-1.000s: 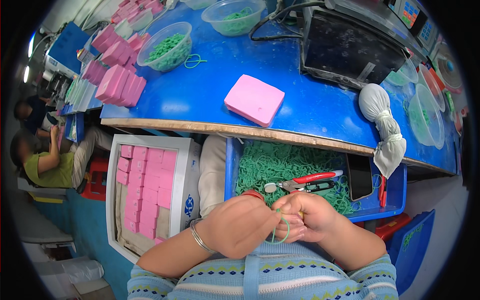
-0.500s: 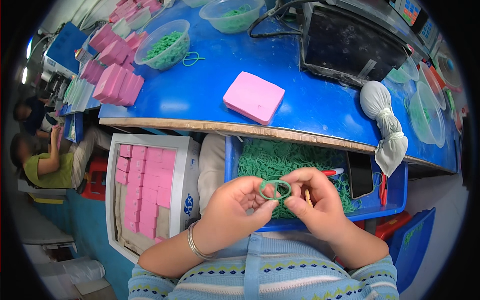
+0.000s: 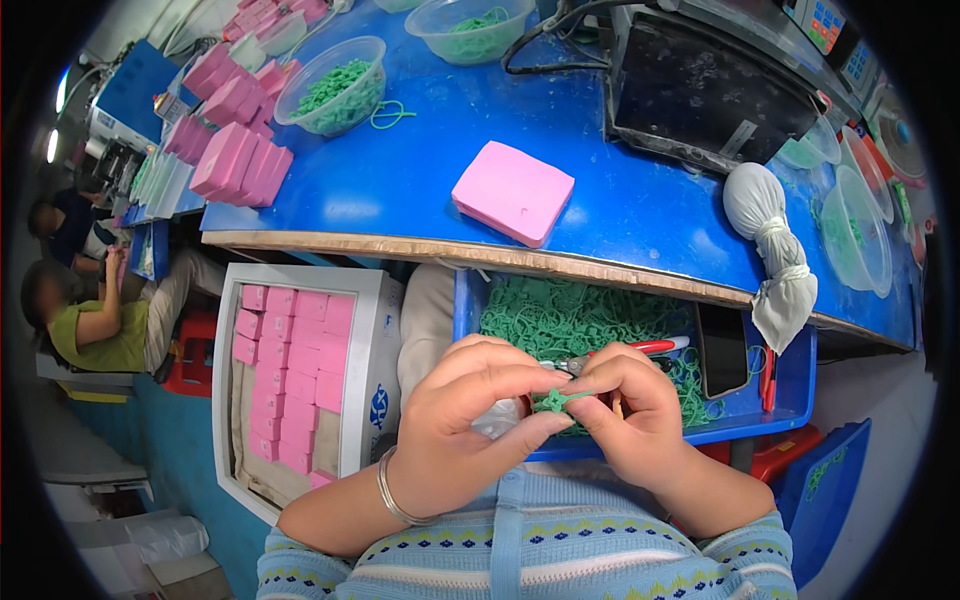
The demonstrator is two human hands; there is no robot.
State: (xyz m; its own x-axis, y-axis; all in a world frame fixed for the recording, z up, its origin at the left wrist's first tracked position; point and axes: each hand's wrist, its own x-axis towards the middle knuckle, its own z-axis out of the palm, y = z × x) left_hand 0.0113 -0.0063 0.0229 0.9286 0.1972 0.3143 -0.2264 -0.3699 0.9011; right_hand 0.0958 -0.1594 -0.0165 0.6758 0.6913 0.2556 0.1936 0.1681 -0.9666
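Over the blue tray (image 3: 800, 390), my hands meet at a small green ring-shaped piece (image 3: 552, 402), seen nearly edge-on. My left hand (image 3: 460, 410), with bangles at the wrist, pinches it between thumb and forefinger. Closed on its other side are the thumb and fingers of my right hand (image 3: 640, 415). A slim tan thing (image 3: 617, 406) shows between the right fingers; its kind cannot be made out. A heap of tangled green pieces (image 3: 580, 310) fills much of the tray below. Behind my fingers lie red-handled pliers (image 3: 655, 347), partly hidden.
A dark phone (image 3: 722, 345) lies in the tray. On the blue table (image 3: 380, 190) are a pink block (image 3: 515, 192), bowls of green pieces (image 3: 330, 90) and a tied white cloth bag (image 3: 765, 230). A grey-white box (image 3: 370, 350) holds several pink blocks. Other people sit at far left.
The green piece has turned from showing its open loop to lying nearly edge-on. My left fingers have risen and closed over it, and more of the pliers shows behind.
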